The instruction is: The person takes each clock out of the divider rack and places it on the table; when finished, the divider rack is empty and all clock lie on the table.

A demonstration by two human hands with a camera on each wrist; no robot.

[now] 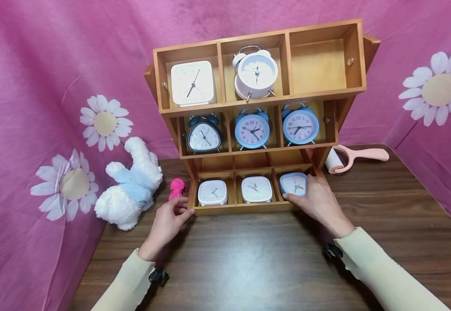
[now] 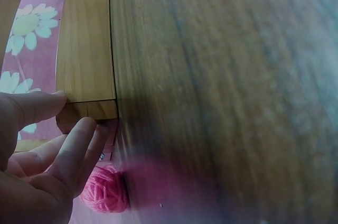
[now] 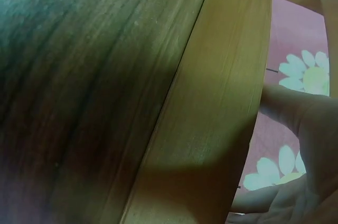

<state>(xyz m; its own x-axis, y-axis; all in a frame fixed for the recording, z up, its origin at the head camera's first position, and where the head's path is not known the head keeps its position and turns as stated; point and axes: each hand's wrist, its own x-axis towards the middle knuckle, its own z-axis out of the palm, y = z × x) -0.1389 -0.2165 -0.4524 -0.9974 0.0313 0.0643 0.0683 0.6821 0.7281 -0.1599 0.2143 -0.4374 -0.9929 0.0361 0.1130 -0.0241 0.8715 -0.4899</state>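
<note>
A wooden display shelf (image 1: 248,209) with three tiers stands on the table. In the head view my right hand (image 1: 320,201) holds a blue alarm clock (image 1: 293,183), tilted in the right compartment of the bottom tier, thumb at its lower front edge. The right wrist view shows the right hand (image 3: 317,150) behind the shelf's front board (image 3: 211,97); the clock is hidden there. My left hand (image 1: 167,220) grips the bottom tier's front left corner. Seen from the left wrist, thumb and fingers of that hand (image 2: 47,160) lie around the board's end (image 2: 87,49).
Two white clocks (image 1: 212,192) share the bottom tier. A black clock (image 1: 204,137) and two blue clocks (image 1: 252,131) fill the middle one. On top stand a square clock (image 1: 192,83) and a twin-bell clock (image 1: 257,73). Pink yarn (image 1: 177,186), a plush toy (image 1: 132,190) and a lint roller (image 1: 351,157) flank the shelf.
</note>
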